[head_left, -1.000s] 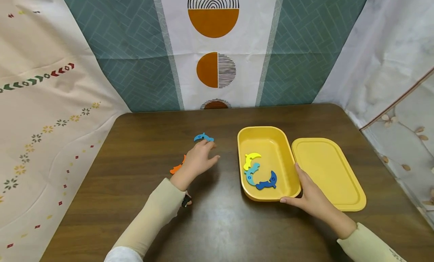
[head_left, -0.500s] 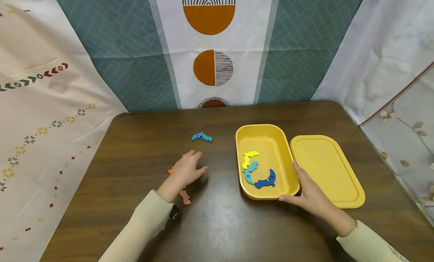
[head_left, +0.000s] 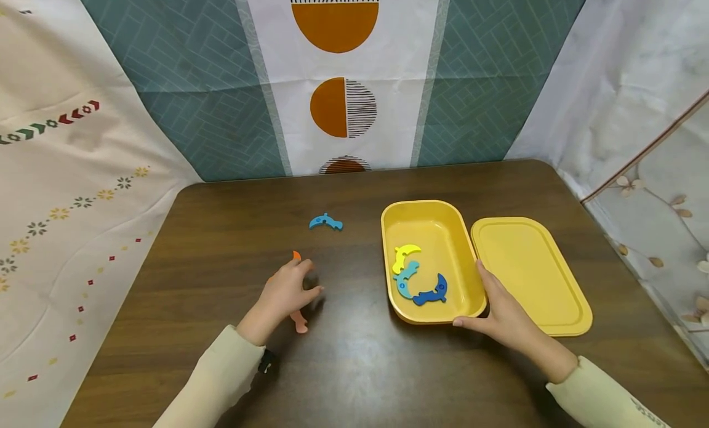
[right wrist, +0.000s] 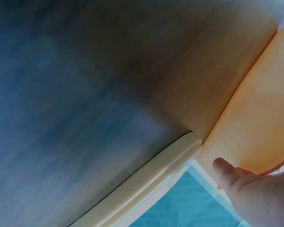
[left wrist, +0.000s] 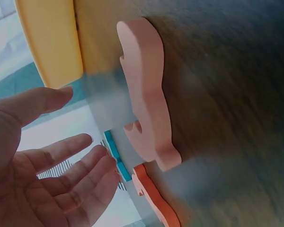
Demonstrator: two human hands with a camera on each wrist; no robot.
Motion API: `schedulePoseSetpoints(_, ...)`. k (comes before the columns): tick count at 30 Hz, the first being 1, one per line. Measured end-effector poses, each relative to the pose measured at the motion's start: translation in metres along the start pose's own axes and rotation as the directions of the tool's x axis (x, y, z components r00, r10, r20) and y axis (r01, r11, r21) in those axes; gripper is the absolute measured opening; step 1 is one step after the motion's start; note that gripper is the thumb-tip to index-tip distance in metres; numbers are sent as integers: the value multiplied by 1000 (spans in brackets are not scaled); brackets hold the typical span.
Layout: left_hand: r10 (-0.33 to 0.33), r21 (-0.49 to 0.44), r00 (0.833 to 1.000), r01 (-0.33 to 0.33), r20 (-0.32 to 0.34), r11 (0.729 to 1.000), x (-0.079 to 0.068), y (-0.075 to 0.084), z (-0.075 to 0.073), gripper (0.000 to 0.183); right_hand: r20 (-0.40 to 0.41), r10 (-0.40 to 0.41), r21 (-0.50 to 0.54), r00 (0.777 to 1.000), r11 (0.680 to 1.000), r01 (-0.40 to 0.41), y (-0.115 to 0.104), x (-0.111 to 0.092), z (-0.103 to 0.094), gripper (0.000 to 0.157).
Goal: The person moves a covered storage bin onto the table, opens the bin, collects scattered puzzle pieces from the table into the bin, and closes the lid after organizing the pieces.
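Note:
My left hand [head_left: 284, 289] hovers over the left-centre of the table, its fingers loosely bent and nothing between them. Partly hidden beneath it in the head view are an orange crescent-shaped piece [head_left: 296, 255] and a pink piece [head_left: 299, 321]. The left wrist view shows the whole pink piece [left wrist: 146, 90] on the tabletop, apart from the fingers. My right hand [head_left: 506, 314] grips the near right corner of a yellow box [head_left: 432, 320], thumb on its front wall and fingers along its side. Inside lie a yellow piece [head_left: 403, 255], a teal one [head_left: 403, 286] and a dark blue one [head_left: 434, 294].
A light blue piece [head_left: 327, 221] lies farther back, beyond the left hand. The flat yellow lid [head_left: 532, 274] rests right beside the box. Patterned cloths hang behind the brown table [head_left: 354, 379] and along both its sides.
My left hand has drawn back from the light blue piece, moving left and nearer, to above the orange and pink pieces. My right hand keeps its grip on the box.

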State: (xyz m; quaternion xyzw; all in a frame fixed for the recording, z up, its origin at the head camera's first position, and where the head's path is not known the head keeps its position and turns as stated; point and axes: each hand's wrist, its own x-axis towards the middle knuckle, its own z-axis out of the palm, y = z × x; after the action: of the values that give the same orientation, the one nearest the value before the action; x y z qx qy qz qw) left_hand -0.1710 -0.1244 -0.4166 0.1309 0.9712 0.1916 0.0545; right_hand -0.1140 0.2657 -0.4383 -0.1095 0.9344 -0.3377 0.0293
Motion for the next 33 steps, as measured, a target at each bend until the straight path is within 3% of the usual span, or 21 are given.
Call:
schedulePoseSetpoints(9, -57, 8, 998, 57, 22, 998, -7, -5, -1, 35, 15, 9, 0, 1000, 1000, -9, -1, 2, -1, 120)
schedulePoseSetpoints(16, -119, 25, 989, 117, 89, 993, -13, -5, 1, 34, 19, 12, 0, 1000, 1000, -12, -1, 2, 0, 120)
schedulePoseSetpoints(22, -126, 54, 983, 120, 133, 991, -15, -9, 2, 34, 14, 2, 1, 1000, 1000, -3, 1, 2, 0, 120)
schedulePoseSetpoints(33, -162, 62, 979, 155, 123, 986, -17, -10, 3, 29, 13, 4, 3, 1000, 1000, -4, 0, 2, -1, 121)
